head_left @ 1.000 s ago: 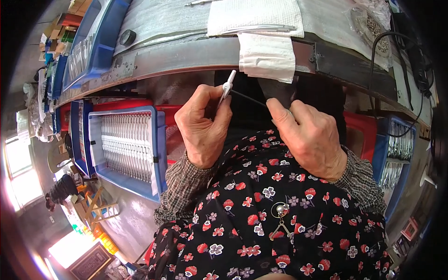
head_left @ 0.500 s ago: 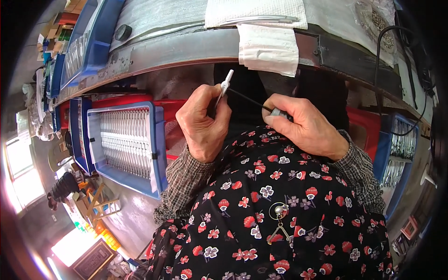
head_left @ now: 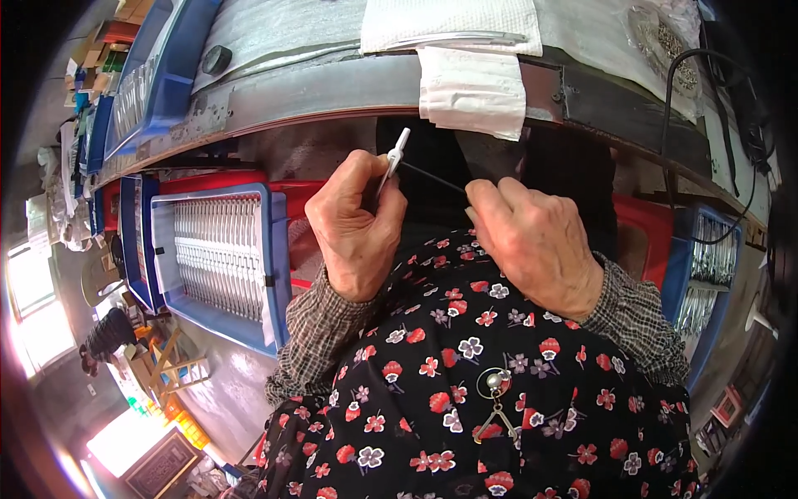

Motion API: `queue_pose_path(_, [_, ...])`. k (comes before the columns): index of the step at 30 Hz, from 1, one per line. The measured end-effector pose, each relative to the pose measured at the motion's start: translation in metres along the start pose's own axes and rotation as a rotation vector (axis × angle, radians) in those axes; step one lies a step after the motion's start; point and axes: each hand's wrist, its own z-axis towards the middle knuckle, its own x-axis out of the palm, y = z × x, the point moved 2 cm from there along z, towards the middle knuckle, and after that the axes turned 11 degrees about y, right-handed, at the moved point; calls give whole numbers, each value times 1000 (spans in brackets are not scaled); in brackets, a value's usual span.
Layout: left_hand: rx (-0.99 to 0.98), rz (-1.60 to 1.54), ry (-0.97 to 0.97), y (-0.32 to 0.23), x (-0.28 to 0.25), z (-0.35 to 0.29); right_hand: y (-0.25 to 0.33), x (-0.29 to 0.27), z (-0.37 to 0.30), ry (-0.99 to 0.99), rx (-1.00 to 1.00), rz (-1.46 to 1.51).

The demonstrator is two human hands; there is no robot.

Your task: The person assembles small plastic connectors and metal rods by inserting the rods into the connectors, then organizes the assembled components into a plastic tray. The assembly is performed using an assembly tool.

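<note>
Pinched between the thumb and fingers of my left hand [head_left: 356, 224] is a slim silvery metal piece [head_left: 398, 150], one narrow end pointing up past the fingertips and the lower part partly hidden. My right hand [head_left: 539, 245] is closed, back upward, around a screwdriver. Its thin dark shaft [head_left: 432, 177] runs left to the wider joint of the metal piece; the handle is covered by my fingers. Both hands are over my lap, just in front of the bench edge.
The bench [head_left: 324, 93] spans the top, with white paper towels [head_left: 472, 91], thin metal strips [head_left: 457, 38] and a dark round cap [head_left: 216, 59]. Blue trays of metal parts stand left [head_left: 277, 249] and right [head_left: 713, 249]. A bag of small parts [head_left: 665, 50] and a black cable [head_left: 667, 125] are far right.
My right hand has rolled over on the screwdriver, so its back now faces up and the grey handle is covered. My left hand has shifted slightly left, still holding the metal piece.
</note>
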Motion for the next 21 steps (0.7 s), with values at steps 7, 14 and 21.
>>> queue_pose_path(7, [16, 137, 16, -4, 0, 0, -11, 2, 6, 86, 7, 427])
queue_pose_path(14, [65, 170, -16, 0, 0, -3, -25, 8, 14, 278, 28, 955])
queue_pose_path(21, [105, 119, -46, 6, 2, 2, -19, -3, 3, 115, 34, 475])
